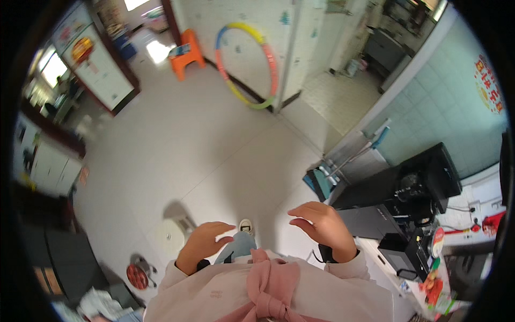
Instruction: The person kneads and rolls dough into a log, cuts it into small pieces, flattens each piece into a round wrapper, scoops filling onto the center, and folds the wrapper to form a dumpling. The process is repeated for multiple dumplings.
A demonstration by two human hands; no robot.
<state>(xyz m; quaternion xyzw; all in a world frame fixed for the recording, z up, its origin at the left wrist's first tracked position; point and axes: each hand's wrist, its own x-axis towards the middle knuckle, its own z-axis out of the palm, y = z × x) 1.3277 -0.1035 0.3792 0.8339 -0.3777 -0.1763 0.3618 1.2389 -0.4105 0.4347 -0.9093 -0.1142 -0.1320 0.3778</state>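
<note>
My left hand (204, 244) is held out in front of my waist with nothing in it, thumb and fingers apart. Close beside it, lower down, is a white object (171, 233) that I cannot identify. My right hand (320, 226) is raised on the other side, also holding nothing, its thumb spread from the curled fingers. Past its wrist stands a table (372, 246) with black equipment (366, 221) on it. Between my hands, one light shoe (246, 226) shows on the tiled floor (225, 169).
A multicoloured hula hoop (270, 60) leans against the far wall near an orange plastic stool (187, 56). A broom and dustpan (320, 183) stand by the glass partition (434, 88) at right. A small red-topped object (137, 276) sits near a dark sofa (68, 249) at left.
</note>
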